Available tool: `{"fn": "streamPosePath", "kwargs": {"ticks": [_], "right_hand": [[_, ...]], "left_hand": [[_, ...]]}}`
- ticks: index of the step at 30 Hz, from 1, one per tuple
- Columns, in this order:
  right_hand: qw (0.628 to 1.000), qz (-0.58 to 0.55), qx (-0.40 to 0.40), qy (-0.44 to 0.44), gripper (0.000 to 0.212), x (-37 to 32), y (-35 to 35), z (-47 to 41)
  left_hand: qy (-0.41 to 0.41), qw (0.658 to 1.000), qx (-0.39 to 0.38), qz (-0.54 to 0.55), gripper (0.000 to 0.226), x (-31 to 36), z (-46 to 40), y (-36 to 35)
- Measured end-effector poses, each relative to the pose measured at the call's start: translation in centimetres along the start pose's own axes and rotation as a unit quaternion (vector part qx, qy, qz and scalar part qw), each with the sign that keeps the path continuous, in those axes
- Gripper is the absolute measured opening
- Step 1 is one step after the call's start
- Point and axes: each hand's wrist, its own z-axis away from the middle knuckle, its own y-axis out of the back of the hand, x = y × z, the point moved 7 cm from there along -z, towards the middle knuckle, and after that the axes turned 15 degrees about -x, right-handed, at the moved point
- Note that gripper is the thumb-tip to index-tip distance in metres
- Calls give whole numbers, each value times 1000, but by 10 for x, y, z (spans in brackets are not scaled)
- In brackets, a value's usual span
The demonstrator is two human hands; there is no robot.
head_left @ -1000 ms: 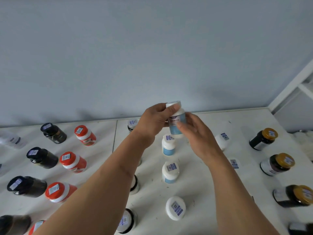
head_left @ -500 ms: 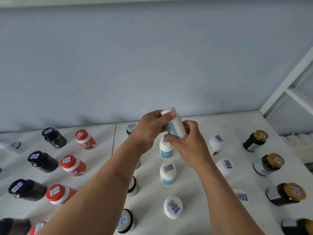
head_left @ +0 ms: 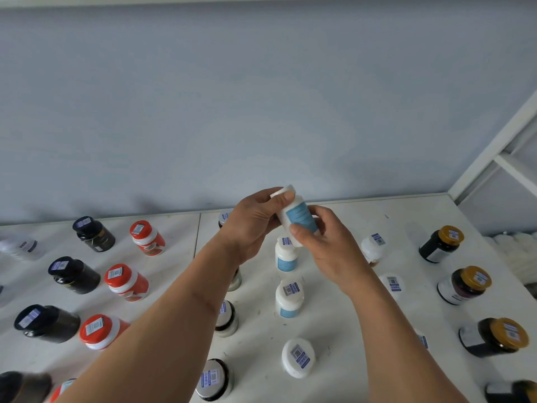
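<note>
I hold the white bottle (head_left: 297,220) aloft over the table (head_left: 261,338), its long axis tilted cap-end up and leftward: my left hand (head_left: 252,226) grips the cap end, and my right hand (head_left: 328,249) pinches the lower body.

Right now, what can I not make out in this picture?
Head view:
White bottle: label print too small; its cap is partly covered by the left hand, its lower part by the right hand.
Jar beside the left forearm: partly hidden by it.
Dark bottle, bottom left: blurred, cut by the edge.
Corner bottle, bottom right: cut by the edge.
</note>
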Motion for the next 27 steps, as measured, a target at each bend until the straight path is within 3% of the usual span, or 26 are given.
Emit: {"fn": "streamPosePath", "kwargs": {"ticks": [2,4,7,11,13,15,16,18,19,21,23,27], "right_hand": [[997,68,33,11,50,-3,0,-4],[997,64,53,10,54,-1,1,-5],[1000,6,15,-4,43,4,4,-9],[999,42,-24,-7,54,5,7,-26],[998,50,-29,-17,51,6,9,-35],[999,31,-25,-23,34,8,12,-45],[999,14,-24,-26,31,10,13,-50],[999,-12,-25,-41,38,21,12,-64],[998,-15,-30,-50,44,28,9,-71],[997,-18,-39,-67,52,45,4,-84],[995,-27,-52,-84,53,61,-1,-95],[991,-10,-79,-107,54,80,-10,-108]], "left_hand": [[5,1000,5,-15,37,-2,-2,1],[4,1000,8,-7,35,-3,-5,4],[1,1000,-3,-6,30,-1,-8,5],[-1,999,-21,-31,21,1,-15,10],[-8,998,-25,-49,34,5,-19,12],[2,991,27,-131,49,10,-20,20],[16,972,75,-223,55,13,-20,27],[24,883,167,-439,53,23,-17,38],[17,838,183,-514,52,24,-16,39],[8,783,184,-595,48,22,-15,38],[4,761,178,-624,45,17,-13,39],[-6,752,175,-635,42,13,-8,41]]}}
